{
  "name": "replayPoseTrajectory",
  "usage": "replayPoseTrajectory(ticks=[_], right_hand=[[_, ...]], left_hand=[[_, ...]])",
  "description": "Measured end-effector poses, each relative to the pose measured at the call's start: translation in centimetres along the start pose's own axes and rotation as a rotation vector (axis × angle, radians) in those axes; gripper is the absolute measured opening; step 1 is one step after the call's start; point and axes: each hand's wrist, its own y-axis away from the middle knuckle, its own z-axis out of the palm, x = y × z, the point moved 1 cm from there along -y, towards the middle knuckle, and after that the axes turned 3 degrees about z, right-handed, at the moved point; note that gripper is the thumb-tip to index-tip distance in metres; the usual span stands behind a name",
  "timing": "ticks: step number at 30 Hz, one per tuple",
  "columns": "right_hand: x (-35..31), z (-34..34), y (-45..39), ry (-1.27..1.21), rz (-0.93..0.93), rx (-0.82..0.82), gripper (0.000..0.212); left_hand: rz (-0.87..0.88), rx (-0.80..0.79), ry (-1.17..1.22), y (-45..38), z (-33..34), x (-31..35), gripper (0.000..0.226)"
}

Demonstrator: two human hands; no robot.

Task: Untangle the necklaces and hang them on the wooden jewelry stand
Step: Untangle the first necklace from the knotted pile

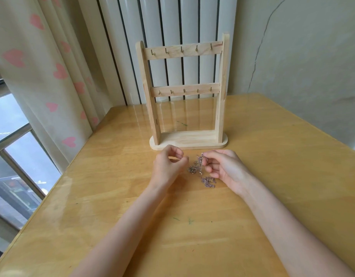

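A wooden jewelry stand (183, 92) stands upright on the table, with two crossbars that each carry several small brass hooks; all hooks are bare. Just in front of its base lies a tangle of thin silvery necklaces (200, 172), partly lifted off the table. My right hand (222, 168) pinches the top of the tangle between thumb and fingertips. My left hand (169, 164) hovers to the left of the chains with its fingers curled into a pinch; whether it grips a strand is too fine to see. A clump of chain (208, 181) rests on the table under my right hand.
The yellow wooden table (172, 226) has its left edge near a window (12, 156) and a heart-patterned curtain (52, 76). A white radiator (172, 27) and a cracked wall (292, 56) stand behind the stand.
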Motion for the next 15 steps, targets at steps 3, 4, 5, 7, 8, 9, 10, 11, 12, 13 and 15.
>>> replayPoseTrajectory(ticks=[3, 4, 5, 7, 8, 9, 10, 11, 12, 13, 15], right_hand=[[-0.1, 0.1, 0.0, 0.016, -0.02, 0.0, 0.01], [0.0, 0.2, 0.1, 0.022, -0.028, -0.007, 0.01], [0.0, 0.3, 0.1, 0.028, -0.035, -0.016, 0.01], [0.0, 0.4, 0.1, 0.034, -0.043, -0.032, 0.01], [0.0, 0.4, 0.2, 0.032, -0.045, -0.037, 0.01], [0.0, 0.4, 0.2, 0.033, -0.05, -0.04, 0.01], [-0.1, 0.4, 0.2, 0.038, -0.059, -0.041, 0.011], [-0.1, 0.5, 0.3, 0.045, -0.07, -0.038, 0.011], [-0.1, 0.5, 0.3, 0.046, -0.083, -0.034, 0.011], [-0.1, 0.6, 0.3, 0.042, -0.095, -0.031, 0.012], [-0.1, 0.6, 0.2, 0.04, -0.111, -0.018, 0.014]], left_hand=[[-0.031, -0.075, 0.119, 0.2, 0.0, 0.4, 0.012], [-0.061, -0.143, 0.165, 0.4, 0.2, 0.7, 0.008], [-0.091, -0.203, 0.203, 0.6, 0.5, 1.0, 0.007], [-0.115, -0.262, 0.258, 0.8, 0.8, 1.0, 0.007], [-0.116, -0.273, 0.287, 0.9, 0.8, 1.0, 0.008], [-0.122, -0.278, 0.304, 0.8, 0.8, 1.0, 0.007], [-0.131, -0.278, 0.311, 0.8, 0.7, 1.0, 0.007], [-0.145, -0.272, 0.324, 0.7, 0.6, 1.0, 0.006], [-0.167, -0.262, 0.355, 0.7, 0.4, 1.0, 0.005], [-0.194, -0.251, 0.402, 0.6, 0.3, 1.0, 0.005], [-0.23, -0.222, 0.471, 0.5, 0.2, 1.0, 0.007]])
